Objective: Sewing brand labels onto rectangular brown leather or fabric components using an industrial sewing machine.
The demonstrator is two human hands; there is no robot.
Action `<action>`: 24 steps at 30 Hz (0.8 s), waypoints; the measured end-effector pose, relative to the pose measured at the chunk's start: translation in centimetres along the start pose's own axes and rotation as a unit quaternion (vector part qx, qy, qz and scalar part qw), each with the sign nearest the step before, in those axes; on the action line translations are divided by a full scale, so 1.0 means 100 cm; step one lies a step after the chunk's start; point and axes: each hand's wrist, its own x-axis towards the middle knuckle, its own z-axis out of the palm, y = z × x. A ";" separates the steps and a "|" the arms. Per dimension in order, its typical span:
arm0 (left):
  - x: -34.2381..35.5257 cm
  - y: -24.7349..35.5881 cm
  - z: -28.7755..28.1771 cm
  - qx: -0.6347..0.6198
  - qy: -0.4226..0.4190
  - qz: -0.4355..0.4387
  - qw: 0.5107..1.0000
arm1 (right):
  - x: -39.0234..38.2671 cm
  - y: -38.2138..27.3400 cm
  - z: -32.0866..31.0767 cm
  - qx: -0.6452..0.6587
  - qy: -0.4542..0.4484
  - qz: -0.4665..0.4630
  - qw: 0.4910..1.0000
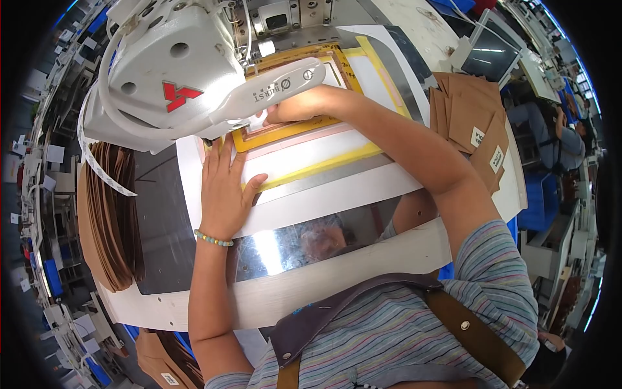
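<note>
Head view: left hand (223, 185) flat, fingers spread on yellow-edged template (311, 162); right hand (295, 107) fingertips press template beneath sewing machine head (175, 71), holding nothing.

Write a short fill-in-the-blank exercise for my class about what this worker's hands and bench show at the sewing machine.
1. The left hand lies flat on the template, whose border is coloured ____.
2. A beaded ____ circles the left wrist.
3. The right hand reaches under the arm of the white ____.
4. To the person's right, the stack of tagged pieces is coloured ____.

Missing words: yellow; bracelet; sewing machine; brown
</note>
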 end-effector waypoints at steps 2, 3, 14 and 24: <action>0.000 0.001 0.000 0.000 -0.002 -0.001 1.000 | 0.004 0.003 0.004 0.001 0.006 -0.010 1.000; 0.001 0.001 0.000 -0.001 -0.003 -0.002 1.000 | 0.008 0.003 0.007 -0.007 0.010 -0.007 1.000; 0.002 -0.001 0.003 0.010 -0.003 -0.005 1.000 | -0.018 0.060 -0.093 0.036 -0.050 -0.054 0.997; 0.000 -0.001 0.004 0.007 -0.012 -0.015 1.000 | -0.059 0.051 -0.086 -0.162 -0.093 0.026 0.982</action>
